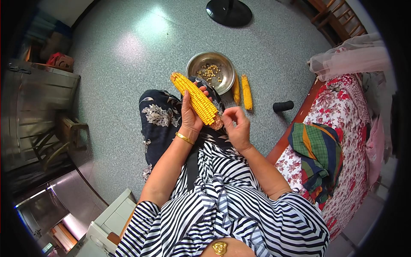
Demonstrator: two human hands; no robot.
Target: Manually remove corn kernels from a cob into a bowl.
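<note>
My left hand (pixel 191 117) holds a yellow ear of dried corn (pixel 196 100), slanting over my lap. Its lower right end shows bare, pinkish cob with the kernels gone. My right hand (pixel 237 124) is beside that end, thumb and fingertips drawn together; whether anything is pinched between them cannot be told. Past my knee a round metal basin (pixel 226 61) rests on the floor with loose kernels (pixel 209 72) in it. Right of the basin lie two more corn ears, one against its side (pixel 236 90) and one slightly apart (pixel 246 92).
A small black cylindrical object (pixel 283 106) is on the floor at the right. Beyond it stands a bed with a floral cover (pixel 346 154) and a folded plaid cloth (pixel 316 151). A black round base (pixel 229 13) stands ahead, a wooden stool (pixel 72 130) at left.
</note>
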